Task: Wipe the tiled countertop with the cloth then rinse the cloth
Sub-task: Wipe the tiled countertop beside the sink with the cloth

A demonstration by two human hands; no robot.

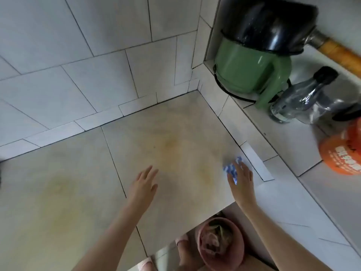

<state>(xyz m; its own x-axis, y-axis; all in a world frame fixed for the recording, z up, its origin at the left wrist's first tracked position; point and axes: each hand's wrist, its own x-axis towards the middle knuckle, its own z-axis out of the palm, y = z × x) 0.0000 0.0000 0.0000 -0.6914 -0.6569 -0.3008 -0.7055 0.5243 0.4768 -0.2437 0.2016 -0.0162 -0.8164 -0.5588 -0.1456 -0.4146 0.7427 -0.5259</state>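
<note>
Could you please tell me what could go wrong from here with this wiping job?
The blue-and-white cloth sits under the right hand by the raised ledge, so the yellowish stains in the middle of the tiled countertop may be missed. A sweep along that ledge might knock the clear bottle or the orange container.

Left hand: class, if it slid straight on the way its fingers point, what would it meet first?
The way looks free: from the left hand only bare countertop with a yellowish stain, then probably the tiled wall near the back corner.
</note>
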